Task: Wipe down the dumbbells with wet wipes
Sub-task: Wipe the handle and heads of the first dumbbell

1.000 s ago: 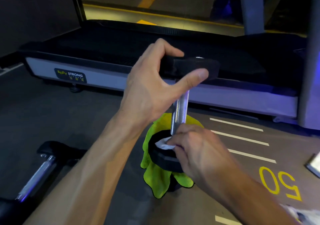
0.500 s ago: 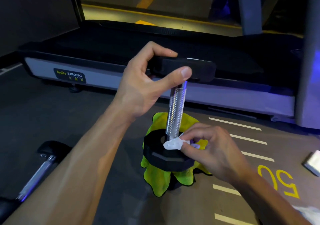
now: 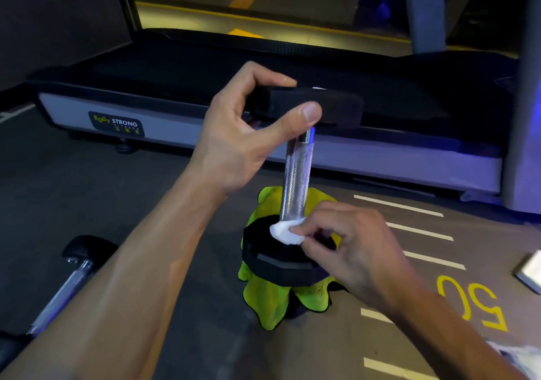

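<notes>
Gym floor (image 3: 181, 204): L hand (image 3: 234, 145) grips dumbbell (image 3: 295, 180), R hand (image 3: 351, 251) pinches wipe (image 3: 282, 232).

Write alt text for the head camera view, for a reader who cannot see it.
A person's left hand holds the top head of an upright dumbbell while the right hand presses a white wet wipe at the handle's base. The dumbbell stands on a green cloth before a treadmill.
</notes>
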A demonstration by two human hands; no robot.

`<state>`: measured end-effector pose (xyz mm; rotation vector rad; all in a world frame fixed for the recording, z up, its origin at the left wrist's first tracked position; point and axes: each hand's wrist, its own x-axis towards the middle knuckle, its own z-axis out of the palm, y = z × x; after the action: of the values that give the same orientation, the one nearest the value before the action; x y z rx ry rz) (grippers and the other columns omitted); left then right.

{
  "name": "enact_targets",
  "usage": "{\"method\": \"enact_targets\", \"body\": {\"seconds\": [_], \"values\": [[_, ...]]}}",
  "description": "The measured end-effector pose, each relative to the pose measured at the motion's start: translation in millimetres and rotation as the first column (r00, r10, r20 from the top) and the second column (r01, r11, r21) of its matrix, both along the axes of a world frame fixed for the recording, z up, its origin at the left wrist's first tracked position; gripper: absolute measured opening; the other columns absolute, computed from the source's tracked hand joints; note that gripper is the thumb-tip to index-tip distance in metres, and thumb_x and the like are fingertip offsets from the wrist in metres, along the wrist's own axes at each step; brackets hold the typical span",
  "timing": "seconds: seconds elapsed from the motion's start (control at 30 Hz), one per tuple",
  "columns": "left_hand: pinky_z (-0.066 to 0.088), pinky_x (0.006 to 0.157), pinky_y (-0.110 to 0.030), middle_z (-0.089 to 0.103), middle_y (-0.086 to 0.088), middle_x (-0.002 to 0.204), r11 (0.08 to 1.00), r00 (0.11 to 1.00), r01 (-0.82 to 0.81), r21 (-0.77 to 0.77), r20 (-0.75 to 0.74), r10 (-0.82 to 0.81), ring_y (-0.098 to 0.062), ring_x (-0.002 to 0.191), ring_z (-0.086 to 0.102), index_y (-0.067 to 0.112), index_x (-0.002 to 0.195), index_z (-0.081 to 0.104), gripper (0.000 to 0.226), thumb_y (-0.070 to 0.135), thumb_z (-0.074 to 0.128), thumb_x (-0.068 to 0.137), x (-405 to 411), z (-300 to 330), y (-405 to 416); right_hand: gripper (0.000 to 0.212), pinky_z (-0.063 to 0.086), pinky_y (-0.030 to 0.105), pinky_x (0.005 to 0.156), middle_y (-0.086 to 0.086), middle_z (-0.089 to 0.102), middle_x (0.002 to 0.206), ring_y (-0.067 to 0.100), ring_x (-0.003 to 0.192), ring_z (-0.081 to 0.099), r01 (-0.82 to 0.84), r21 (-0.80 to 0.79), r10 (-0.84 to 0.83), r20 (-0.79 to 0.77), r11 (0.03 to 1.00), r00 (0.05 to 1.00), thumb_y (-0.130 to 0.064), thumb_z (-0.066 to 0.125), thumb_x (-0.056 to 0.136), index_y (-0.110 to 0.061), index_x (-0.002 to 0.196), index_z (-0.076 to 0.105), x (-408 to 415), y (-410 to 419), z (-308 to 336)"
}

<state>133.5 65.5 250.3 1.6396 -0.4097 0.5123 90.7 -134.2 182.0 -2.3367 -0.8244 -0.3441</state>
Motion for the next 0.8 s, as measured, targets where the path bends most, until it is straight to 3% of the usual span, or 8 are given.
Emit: {"method": "enact_targets", "body": {"seconds": [0.1,0.23,0.4,0.53,0.63,0.8], "values": [[0.052,0.083,-0.020,0.071,0.002,0.102,1.000,1.000,0.009,-0.020,-0.004,-0.009,-0.004,0.090,0.064,0.024,0.104,0.064,0.029,0.031,0.084,0.085,0.7,0.1,-3.0,0.005,0.049,0.024,0.067,-0.011,0.065,0.077,0.005,0.070,0.059,-0.012,-0.015,0.013,0.077,1.000,0.997,-0.016,0.074,0.082,-0.021,0.085,0.076,10.1,6.4,17.9],[0.051,0.081,-0.018,0.070,0.003,0.101,1.000,1.000,0.020,-0.016,-0.003,-0.020,-0.002,0.088,0.063,0.022,0.103,0.063,0.028,0.025,0.085,0.085,-0.9,1.1,-6.0,0.010,0.049,0.020,0.073,-0.002,0.066,0.087,0.010,0.076,0.062,0.161,0.234,-0.232,0.316,0.959,0.920,-0.006,0.075,0.088,-0.013,0.094,0.076,21.0,17.6,28.6],[0.051,0.082,-0.020,0.070,0.006,0.100,0.999,1.000,0.013,-0.035,-0.007,-0.013,-0.003,0.088,0.064,0.023,0.104,0.065,0.034,0.038,0.084,0.080,-0.3,0.5,-3.5,0.018,0.051,0.021,0.076,-0.005,0.068,0.094,0.000,0.080,0.059,0.135,0.180,-0.177,0.241,0.974,0.954,-0.002,0.076,0.086,-0.015,0.099,0.078,0.5,16.5,3.7],[0.050,0.081,-0.018,0.070,0.007,0.101,0.999,0.999,0.030,-0.036,-0.030,-0.031,0.000,0.088,0.063,0.022,0.105,0.064,0.032,0.034,0.084,0.083,1.0,1.4,-4.8,0.011,0.053,0.031,0.074,0.002,0.069,0.091,0.014,0.081,0.065,0.183,0.281,-0.277,0.346,0.942,0.896,-0.005,0.072,0.089,-0.010,0.098,0.077,26.8,19.2,33.3],[0.050,0.083,-0.020,0.072,0.006,0.102,1.000,0.999,0.012,-0.028,-0.036,-0.013,-0.001,0.091,0.064,0.026,0.105,0.065,0.034,0.041,0.083,0.081,1.6,1.6,-2.4,0.016,0.052,0.019,0.081,0.000,0.068,0.101,0.006,0.090,0.065,0.221,0.372,-0.342,0.300,0.902,0.890,-0.003,0.072,0.092,-0.008,0.105,0.078,20.8,30.2,24.6],[0.051,0.082,-0.019,0.073,0.001,0.102,0.999,0.999,0.004,-0.050,-0.044,-0.007,0.000,0.091,0.064,0.025,0.106,0.065,0.034,0.039,0.085,0.082,1.6,-1.0,1.3,0.020,0.048,0.010,0.087,0.002,0.068,0.107,-0.002,0.098,0.061,0.171,0.290,-0.264,0.320,0.942,0.910,-0.002,0.075,0.090,-0.009,0.108,0.078,12.0,26.3,16.4]]}}
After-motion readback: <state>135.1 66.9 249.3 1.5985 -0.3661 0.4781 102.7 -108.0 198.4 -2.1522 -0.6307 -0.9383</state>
